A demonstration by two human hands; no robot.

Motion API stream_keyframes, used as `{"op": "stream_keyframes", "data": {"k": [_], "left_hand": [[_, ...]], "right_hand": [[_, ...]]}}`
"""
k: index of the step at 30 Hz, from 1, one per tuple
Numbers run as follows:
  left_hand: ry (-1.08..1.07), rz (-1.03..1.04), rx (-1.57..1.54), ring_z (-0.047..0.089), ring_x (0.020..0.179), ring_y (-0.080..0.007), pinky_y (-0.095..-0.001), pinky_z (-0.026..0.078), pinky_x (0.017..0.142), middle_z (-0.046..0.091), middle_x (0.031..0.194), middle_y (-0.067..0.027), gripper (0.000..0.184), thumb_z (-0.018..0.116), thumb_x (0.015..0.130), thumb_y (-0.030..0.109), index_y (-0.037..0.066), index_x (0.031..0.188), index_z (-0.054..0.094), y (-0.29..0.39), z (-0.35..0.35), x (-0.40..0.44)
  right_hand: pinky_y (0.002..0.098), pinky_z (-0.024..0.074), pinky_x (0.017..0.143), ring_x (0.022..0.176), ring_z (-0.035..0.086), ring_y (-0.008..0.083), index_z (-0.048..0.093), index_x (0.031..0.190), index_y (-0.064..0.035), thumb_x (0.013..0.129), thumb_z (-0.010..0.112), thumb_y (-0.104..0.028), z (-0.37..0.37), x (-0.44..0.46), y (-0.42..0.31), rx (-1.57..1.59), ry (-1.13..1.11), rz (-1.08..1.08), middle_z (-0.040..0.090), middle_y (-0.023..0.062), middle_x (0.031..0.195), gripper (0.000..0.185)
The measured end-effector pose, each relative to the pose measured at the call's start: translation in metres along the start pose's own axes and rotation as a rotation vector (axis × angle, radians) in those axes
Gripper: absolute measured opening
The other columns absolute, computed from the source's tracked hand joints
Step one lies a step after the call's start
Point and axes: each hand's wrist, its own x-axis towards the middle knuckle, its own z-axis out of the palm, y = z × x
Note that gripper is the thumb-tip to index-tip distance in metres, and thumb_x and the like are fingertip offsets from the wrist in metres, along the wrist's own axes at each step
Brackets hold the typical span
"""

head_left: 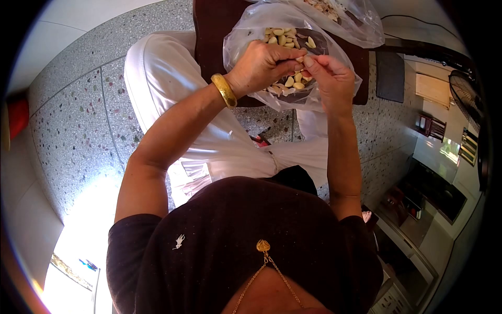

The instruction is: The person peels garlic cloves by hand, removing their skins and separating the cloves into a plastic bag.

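Observation:
Over an open clear plastic bag (pixel 238 39), my left hand (pixel 264 64) and my right hand (pixel 334 78) meet at the fingertips. Both are closed in a pinch on one small pale garlic clove (pixel 300 59), partly hidden by the fingers. Peeled cloves (pixel 280 37) lie in the bag above my hands, and more cloves (pixel 298 81) with papery skins (pixel 280 90) show just below them. A gold bangle (pixel 224 91) is on my left wrist.
The bag rests on a dark brown surface (pixel 209 31). Beyond it, a second plastic bag (pixel 361 23) holds garlic skins (pixel 324 8). My legs in white trousers (pixel 162 78) flank the near side. A black fan (pixel 465 97) and a dark mat (pixel 390 78) are at the right.

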Motion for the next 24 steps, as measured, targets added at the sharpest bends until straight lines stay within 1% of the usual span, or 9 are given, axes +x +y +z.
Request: {"op": "stream_keyframes", "data": {"k": [4,10,13,16,19,22,24], "left_hand": [[-0.047,-0.128,-0.162,0.064,0.062,-0.0107,-0.0218,0.052,0.06,0.067,0.076,-0.009,0.021,0.062,0.08,0.008,0.003,0.101,0.063,0.005,0.0,-0.001],[-0.088,-0.266,-0.393,0.063,0.067,-0.0089,-0.0211,0.053,0.06,0.066,0.082,-0.0072,0.021,0.06,0.083,0.009,0.002,0.103,0.062,0.011,-0.001,-0.001],[-0.098,-0.296,-0.438,0.062,0.068,-0.0081,-0.0203,0.053,0.059,0.066,0.081,-0.0067,0.021,0.06,0.083,0.01,0.002,0.103,0.062,0.014,-0.002,0.0],[-0.098,-0.256,-0.49,0.061,0.068,-0.0075,-0.0197,0.052,0.06,0.066,0.08,-0.0061,0.02,0.061,0.083,0.01,0.002,0.1,0.063,0.01,-0.002,0.003],[-0.151,-0.285,-0.477,0.061,0.073,-0.0094,-0.021,0.052,0.066,0.065,0.083,-0.0068,0.023,0.058,0.084,0.007,0.0,0.106,0.06,0.013,-0.006,0.004],[-0.152,-0.289,-0.392,0.061,0.076,-0.0101,-0.0217,0.053,0.067,0.064,0.084,-0.007,0.023,0.058,0.084,0.006,0.0,0.106,0.059,0.014,-0.006,0.004],[-0.146,-0.271,-0.45,0.062,0.076,-0.011,-0.0222,0.053,0.067,0.064,0.086,-0.0076,0.023,0.058,0.083,0.005,-0.001,0.106,0.059,0.009,-0.005,0.002]], "right_hand": [[0.0162,0.0455,0.058,0.063,0.056,0.0051,0.065,0.083,0.0027,0.08,0.061,-0.002,0.003,-0.001,0.001,0.016,0.016,-0.01,0.063,0.0042,0.072,0.007],[0.018,0.0452,0.06,0.066,0.055,0.0056,0.062,0.079,0.0034,0.079,0.059,0.001,0.004,-0.003,0.008,-0.135,0.05,-0.119,0.062,0.0055,0.077,0.004],[0.0169,0.0457,0.062,0.066,0.056,0.0058,0.062,0.086,0.0029,0.083,0.058,-0.001,0.005,-0.003,0.012,-0.024,0.009,-0.131,0.062,0.0042,0.078,0.007],[0.0174,0.0458,0.063,0.066,0.056,0.0069,0.062,0.088,0.0035,0.083,0.058,-0.003,0.007,-0.001,0.005,-0.008,-0.002,-0.111,0.063,0.0047,0.079,0.009],[0.018,0.0461,0.064,0.067,0.057,0.0078,0.062,0.089,0.0043,0.083,0.059,-0.004,0.008,-0.003,-0.004,-0.011,-0.02,-0.076,0.063,0.0057,0.08,0.01],[0.0177,0.0473,0.061,0.066,0.058,0.0077,0.062,0.083,0.0049,0.082,0.057,0.001,0.01,-0.002,-0.006,0.017,-0.013,-0.057,0.063,0.0076,0.077,0.007],[0.0179,0.0476,0.061,0.066,0.058,0.008,0.062,0.083,0.005,0.082,0.057,0.001,0.005,-0.001,-0.003,0.0,-0.044,-0.078,0.063,0.0079,0.077,0.006]]}}
